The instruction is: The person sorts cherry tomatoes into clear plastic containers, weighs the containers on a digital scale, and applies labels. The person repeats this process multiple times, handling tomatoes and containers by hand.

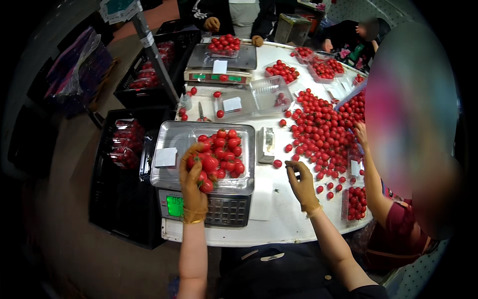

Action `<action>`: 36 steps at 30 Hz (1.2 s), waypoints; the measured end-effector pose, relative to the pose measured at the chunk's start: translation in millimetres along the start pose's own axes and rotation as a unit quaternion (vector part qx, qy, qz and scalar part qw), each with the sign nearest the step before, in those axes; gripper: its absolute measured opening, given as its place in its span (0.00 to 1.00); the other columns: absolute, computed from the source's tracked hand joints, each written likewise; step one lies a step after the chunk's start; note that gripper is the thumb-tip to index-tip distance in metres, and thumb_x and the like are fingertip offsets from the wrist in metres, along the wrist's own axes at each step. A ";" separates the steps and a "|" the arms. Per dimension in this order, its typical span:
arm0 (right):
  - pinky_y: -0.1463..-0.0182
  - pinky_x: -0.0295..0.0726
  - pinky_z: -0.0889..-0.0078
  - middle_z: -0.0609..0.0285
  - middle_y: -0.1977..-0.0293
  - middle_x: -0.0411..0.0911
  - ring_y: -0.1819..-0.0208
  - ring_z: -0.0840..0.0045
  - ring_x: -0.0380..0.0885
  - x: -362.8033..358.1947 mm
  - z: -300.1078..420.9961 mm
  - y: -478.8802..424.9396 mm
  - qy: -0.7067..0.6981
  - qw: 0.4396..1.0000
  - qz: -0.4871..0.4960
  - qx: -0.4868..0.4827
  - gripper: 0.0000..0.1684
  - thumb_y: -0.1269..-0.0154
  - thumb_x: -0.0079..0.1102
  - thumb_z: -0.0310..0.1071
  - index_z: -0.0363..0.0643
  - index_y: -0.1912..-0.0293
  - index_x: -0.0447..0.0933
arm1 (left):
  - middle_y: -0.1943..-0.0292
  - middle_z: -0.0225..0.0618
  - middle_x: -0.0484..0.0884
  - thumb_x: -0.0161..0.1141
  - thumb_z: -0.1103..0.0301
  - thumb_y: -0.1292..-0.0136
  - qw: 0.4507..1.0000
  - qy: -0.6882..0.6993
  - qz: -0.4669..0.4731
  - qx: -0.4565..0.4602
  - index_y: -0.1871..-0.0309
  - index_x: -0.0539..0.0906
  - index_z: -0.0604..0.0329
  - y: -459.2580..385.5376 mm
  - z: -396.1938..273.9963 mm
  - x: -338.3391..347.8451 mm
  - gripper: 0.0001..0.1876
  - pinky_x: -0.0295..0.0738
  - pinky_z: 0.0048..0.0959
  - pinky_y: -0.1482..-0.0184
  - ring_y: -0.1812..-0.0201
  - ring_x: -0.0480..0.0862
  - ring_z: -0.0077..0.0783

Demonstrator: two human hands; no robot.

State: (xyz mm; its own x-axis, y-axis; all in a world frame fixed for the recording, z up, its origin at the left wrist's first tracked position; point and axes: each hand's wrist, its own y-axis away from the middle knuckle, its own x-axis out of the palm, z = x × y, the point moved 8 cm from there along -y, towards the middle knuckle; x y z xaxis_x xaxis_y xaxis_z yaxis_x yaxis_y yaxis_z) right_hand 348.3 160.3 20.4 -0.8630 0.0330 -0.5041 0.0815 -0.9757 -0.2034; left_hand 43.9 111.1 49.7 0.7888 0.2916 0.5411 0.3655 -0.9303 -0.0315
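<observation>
My left hand (195, 183), in a tan glove, is closed around several red cherry tomatoes (206, 164) above the near electronic scale (227, 211). Under it, a clear plastic punnet (242, 142) with more tomatoes stands on the scale's metal plate, a white label lying on its lid at the left. My right hand (301, 183), gloved too, hovers over the white table (276, 224), fingers apart and curved, with nothing seen in it. A single tomato (277, 163) lies just left of its fingertips. Beyond it spreads a large heap of tomatoes (321, 130).
Black crates (129, 239) with packed punnets stand at the left. An empty clear punnet (269, 93), scissors (201, 112) and a small device (266, 145) lie on the table. A second scale (222, 63) is at the back. A co-worker's arm (373, 175) reaches in from the right; others stand across.
</observation>
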 end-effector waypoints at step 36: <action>0.37 0.70 0.62 0.53 0.38 0.66 0.37 0.57 0.66 117.1 110.2 -36.4 0.084 0.896 0.290 -0.326 0.31 0.47 0.68 0.25 0.52 0.42 0.74 | 0.60 0.39 0.84 0.52 0.83 0.36 0.938 -0.323 -0.086 0.090 0.56 0.81 0.64 133.5 48.2 -54.2 0.10 0.79 0.27 0.54 0.58 0.84 0.32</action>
State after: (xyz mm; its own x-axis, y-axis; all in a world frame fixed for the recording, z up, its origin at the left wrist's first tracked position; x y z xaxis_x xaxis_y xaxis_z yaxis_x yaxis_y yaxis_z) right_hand 189.4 175.8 61.3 -0.4984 -0.3533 -0.7917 0.8129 -0.5078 -0.2851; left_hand 73.8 -18.2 -24.3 0.8242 0.5622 -0.0683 0.5465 -0.8212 -0.1641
